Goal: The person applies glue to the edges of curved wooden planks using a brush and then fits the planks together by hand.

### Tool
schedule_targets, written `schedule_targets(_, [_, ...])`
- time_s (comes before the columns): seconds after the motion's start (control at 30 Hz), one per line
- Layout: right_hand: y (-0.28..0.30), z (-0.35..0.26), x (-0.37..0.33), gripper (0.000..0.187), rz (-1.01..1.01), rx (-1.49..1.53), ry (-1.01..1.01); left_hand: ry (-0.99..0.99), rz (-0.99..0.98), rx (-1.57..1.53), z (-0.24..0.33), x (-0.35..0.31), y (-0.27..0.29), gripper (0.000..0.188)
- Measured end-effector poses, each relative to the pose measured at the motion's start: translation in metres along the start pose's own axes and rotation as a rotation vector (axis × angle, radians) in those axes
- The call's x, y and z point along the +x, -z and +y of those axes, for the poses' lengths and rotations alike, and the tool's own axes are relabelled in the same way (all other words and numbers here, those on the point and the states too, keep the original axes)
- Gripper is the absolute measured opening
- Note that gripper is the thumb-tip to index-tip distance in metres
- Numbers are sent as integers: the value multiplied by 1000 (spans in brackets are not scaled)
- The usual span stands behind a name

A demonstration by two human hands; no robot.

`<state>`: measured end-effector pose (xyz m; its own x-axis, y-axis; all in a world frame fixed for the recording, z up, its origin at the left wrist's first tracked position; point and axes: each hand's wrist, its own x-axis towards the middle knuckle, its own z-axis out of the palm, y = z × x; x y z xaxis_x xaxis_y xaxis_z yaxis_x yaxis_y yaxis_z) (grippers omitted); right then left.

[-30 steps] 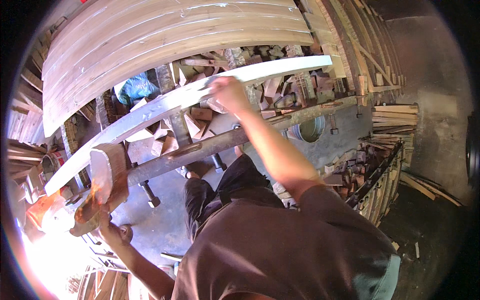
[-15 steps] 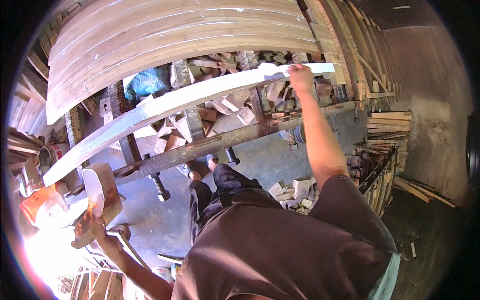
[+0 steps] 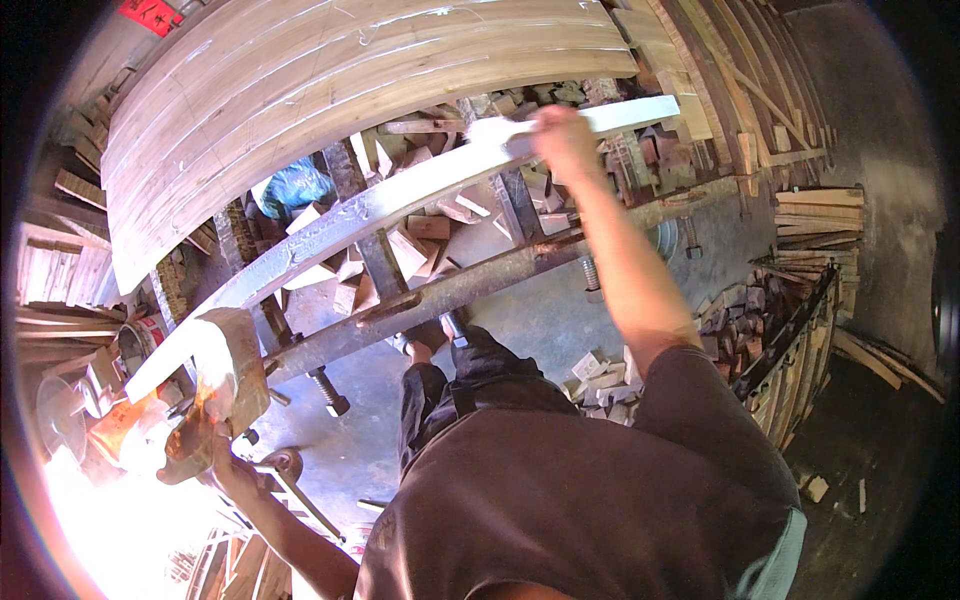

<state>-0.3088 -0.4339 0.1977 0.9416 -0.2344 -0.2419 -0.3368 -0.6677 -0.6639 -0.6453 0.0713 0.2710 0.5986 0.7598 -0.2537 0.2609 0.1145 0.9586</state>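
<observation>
A long narrow board (image 3: 400, 205), its upper edge coated with wet-looking white stuff, lies across dark metal bars in front of me. My right hand (image 3: 565, 143) is closed over the board's right part, gripping what looks like a brush. The white head of this brush (image 3: 492, 132) rests at the coated edge, blurred by motion. At the lower left, my left hand (image 3: 232, 462) is closed on a cut-open plastic container (image 3: 237, 365), pale with brownish stains. It is held tilted beside the board's left end. The container hides part of my left fingers.
Beyond the board lies a panel of joined wooden planks (image 3: 370, 60). Offcuts (image 3: 410, 250) and a blue plastic bag (image 3: 297, 187) show between the bars. A thick metal rail (image 3: 430, 300) with bolts runs in front of me. Stacked wood (image 3: 820, 225) stands at right.
My right hand and the brush have moved left along the board. The whole view has shifted slightly. My left hand keeps its hold on the container.
</observation>
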Motion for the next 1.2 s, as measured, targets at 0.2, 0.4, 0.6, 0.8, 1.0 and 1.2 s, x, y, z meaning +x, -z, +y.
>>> schedule_targets(0.2, [21,10,-27,12,222,-371,335,11,9,95,-27,2,-5,47])
schedule_targets(0.4, [-76,-38,-87,17,-50,-175,803,67,-28,51,11,-18,-50,45])
schedule_targets(0.6, [57,36,6,18,173,47,27,-119,43,93,21,-19,-39,48])
schedule_targets(0.8, [99,106,64,21,189,-148,-45,169,19,35,2,-4,-2,53])
schedule_targets(1.0, [-39,-8,-1,14,-139,67,8,64,-23,75,0,14,26,49])
schedule_targets(1.2, [-195,-127,-87,15,-338,-83,176,102,19,-46,-9,60,92,46])
